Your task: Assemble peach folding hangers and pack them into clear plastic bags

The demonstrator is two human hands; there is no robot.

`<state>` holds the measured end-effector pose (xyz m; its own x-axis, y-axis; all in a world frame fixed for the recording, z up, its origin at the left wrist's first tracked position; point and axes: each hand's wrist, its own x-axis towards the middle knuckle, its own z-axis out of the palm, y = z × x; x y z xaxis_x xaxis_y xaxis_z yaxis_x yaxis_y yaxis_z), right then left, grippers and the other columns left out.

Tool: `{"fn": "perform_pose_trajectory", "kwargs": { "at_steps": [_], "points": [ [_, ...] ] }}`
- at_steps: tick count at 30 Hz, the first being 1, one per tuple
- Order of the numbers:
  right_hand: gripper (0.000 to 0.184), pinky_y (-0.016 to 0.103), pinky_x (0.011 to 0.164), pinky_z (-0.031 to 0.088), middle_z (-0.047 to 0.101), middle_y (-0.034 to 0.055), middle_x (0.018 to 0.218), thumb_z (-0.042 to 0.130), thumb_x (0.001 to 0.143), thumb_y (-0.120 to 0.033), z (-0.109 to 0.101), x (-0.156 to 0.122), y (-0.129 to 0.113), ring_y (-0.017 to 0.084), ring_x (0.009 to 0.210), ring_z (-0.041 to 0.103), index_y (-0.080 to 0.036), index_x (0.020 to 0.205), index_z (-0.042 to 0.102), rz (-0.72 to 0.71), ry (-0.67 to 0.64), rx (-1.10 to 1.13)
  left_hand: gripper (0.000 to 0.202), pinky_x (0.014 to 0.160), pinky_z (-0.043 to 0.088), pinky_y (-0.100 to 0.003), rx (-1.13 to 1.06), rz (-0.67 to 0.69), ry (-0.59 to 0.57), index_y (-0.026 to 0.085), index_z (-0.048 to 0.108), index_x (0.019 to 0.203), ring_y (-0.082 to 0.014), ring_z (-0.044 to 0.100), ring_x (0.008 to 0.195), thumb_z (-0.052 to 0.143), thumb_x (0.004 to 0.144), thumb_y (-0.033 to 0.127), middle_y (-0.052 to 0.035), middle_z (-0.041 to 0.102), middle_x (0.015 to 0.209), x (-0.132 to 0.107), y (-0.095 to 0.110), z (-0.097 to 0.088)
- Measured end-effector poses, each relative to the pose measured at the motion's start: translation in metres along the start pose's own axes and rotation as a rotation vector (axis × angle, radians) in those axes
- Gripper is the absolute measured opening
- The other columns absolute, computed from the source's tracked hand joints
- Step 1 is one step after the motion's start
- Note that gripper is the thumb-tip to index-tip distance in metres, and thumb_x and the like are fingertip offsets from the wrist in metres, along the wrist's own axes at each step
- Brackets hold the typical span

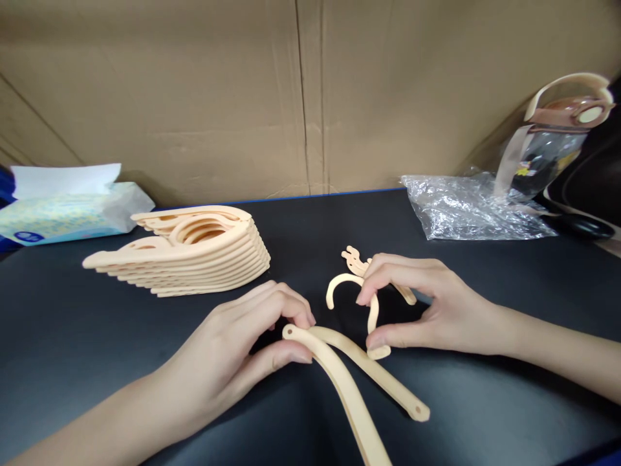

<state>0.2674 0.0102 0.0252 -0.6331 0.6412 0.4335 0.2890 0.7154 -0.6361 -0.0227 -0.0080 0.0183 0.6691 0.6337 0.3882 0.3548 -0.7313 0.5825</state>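
My left hand [242, 349] pinches the end of two long peach plastic hanger arms [359, 382] that lie crossed on the black table [72, 336] and run toward me. My right hand [422, 310] pinches a curved peach hook piece [371, 310] between thumb and fingers, its lower end touching the arms' joint. A few more small hook pieces [353, 260] lie just behind my right hand. A stack of several folded peach hangers [194, 255] rests to the left, behind my left hand.
A tissue pack [63, 207] sits at the far left. A crumpled clear plastic bag [466, 207] and a clear water bottle [553, 142] lie at the back right. A cardboard wall [301, 90] closes off the rear of the table.
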Motion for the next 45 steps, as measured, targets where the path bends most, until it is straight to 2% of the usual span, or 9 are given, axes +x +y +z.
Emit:
{"fn": "perform_pose_trajectory", "kwargs": {
  "at_steps": [4, 8, 12, 19, 24, 30, 33, 38, 45],
  "points": [
    [0.009, 0.027, 0.073, 0.057, 0.074, -0.0009, 0.085, 0.081, 0.090, -0.028, -0.001, 0.003, -0.002, 0.014, 0.078, 0.070, -0.023, 0.091, 0.073, 0.139, 0.031, 0.119, 0.021, 0.064, 0.052, -0.021, -0.098, -0.177, 0.110, 0.025, 0.065, 0.096, -0.0132, 0.062, 0.069, 0.056, 0.109, 0.039, 0.0023, 0.066, 0.082, 0.001, 0.003, -0.002],
    [0.015, 0.026, 0.067, 0.058, 0.075, -0.0012, 0.081, 0.083, 0.086, -0.032, -0.002, 0.005, 0.000, 0.013, 0.069, 0.069, -0.023, 0.087, 0.071, 0.282, 0.120, 0.223, 0.019, 0.056, 0.052, -0.017, -0.255, -0.271, 0.191, 0.026, 0.070, 0.098, -0.0110, 0.060, 0.063, 0.059, 0.106, 0.040, 0.0035, 0.063, 0.075, 0.006, 0.004, -0.003],
    [0.011, 0.027, 0.065, 0.056, 0.072, -0.0025, 0.072, 0.077, 0.089, -0.031, -0.003, 0.005, 0.004, 0.013, 0.065, 0.069, -0.022, 0.093, 0.071, 0.305, 0.164, 0.233, 0.020, 0.052, 0.052, -0.018, -0.388, -0.409, 0.138, 0.025, 0.072, 0.098, -0.0106, 0.058, 0.058, 0.063, 0.102, 0.042, 0.0033, 0.063, 0.071, 0.013, 0.008, -0.007],
    [0.013, 0.022, 0.056, 0.052, 0.079, 0.0012, 0.086, 0.069, 0.096, -0.029, -0.005, 0.004, 0.004, 0.012, 0.067, 0.072, -0.022, 0.094, 0.080, 0.315, 0.126, 0.233, 0.040, 0.052, 0.056, -0.019, -0.758, -0.559, 0.067, 0.026, 0.068, 0.098, -0.0119, 0.063, 0.056, 0.067, 0.096, 0.066, 0.0022, 0.065, 0.066, 0.013, 0.010, -0.005],
    [0.019, 0.024, 0.060, 0.057, 0.083, 0.0027, 0.088, 0.072, 0.096, -0.035, -0.005, 0.004, 0.003, 0.016, 0.075, 0.077, -0.023, 0.105, 0.084, 0.320, 0.112, 0.240, 0.037, 0.031, 0.032, -0.014, -0.927, -0.889, -0.061, 0.029, 0.053, 0.098, -0.0063, 0.037, 0.032, 0.042, 0.107, 0.063, 0.0069, 0.056, 0.058, 0.009, 0.030, -0.003],
    [0.019, 0.026, 0.071, 0.062, 0.083, 0.0015, 0.087, 0.075, 0.095, -0.035, -0.005, 0.003, 0.007, 0.015, 0.076, 0.077, -0.024, 0.108, 0.084, 0.314, 0.132, 0.268, 0.028, 0.037, 0.032, -0.019, -0.120, -0.402, -0.022, 0.028, 0.053, 0.113, -0.0100, 0.039, 0.039, 0.038, 0.109, 0.052, 0.0114, 0.042, 0.055, 0.003, 0.036, 0.005],
    [0.018, 0.024, 0.073, 0.061, 0.083, 0.0007, 0.087, 0.075, 0.095, -0.035, -0.005, 0.003, 0.008, 0.014, 0.077, 0.077, -0.026, 0.108, 0.084, 0.339, 0.138, 0.265, 0.029, 0.041, 0.033, -0.021, 0.196, -0.288, -0.091, 0.027, 0.050, 0.096, -0.0098, 0.045, 0.038, 0.030, 0.114, 0.037, 0.0121, 0.044, 0.053, -0.001, 0.033, 0.004],
    [0.015, 0.026, 0.073, 0.062, 0.083, 0.0012, 0.092, 0.074, 0.095, -0.033, -0.006, 0.003, 0.006, 0.016, 0.078, 0.079, -0.028, 0.102, 0.085, 0.339, 0.122, 0.252, 0.030, 0.043, 0.034, -0.024, 0.404, -0.005, -0.200, 0.026, 0.036, 0.083, -0.0093, 0.053, 0.041, 0.032, 0.112, 0.022, 0.0110, 0.050, 0.058, 0.001, 0.020, -0.002],
    [0.018, 0.020, 0.059, 0.056, 0.081, -0.0001, 0.085, 0.069, 0.095, -0.023, -0.006, 0.003, 0.007, 0.011, 0.069, 0.074, -0.026, 0.100, 0.086, 0.297, 0.110, 0.232, 0.006, 0.037, 0.031, -0.024, 0.457, 0.091, -0.003, 0.022, 0.045, 0.108, -0.0096, 0.046, 0.033, 0.041, 0.103, 0.020, 0.0139, 0.046, 0.054, -0.002, 0.008, 0.006]
  ]
}}
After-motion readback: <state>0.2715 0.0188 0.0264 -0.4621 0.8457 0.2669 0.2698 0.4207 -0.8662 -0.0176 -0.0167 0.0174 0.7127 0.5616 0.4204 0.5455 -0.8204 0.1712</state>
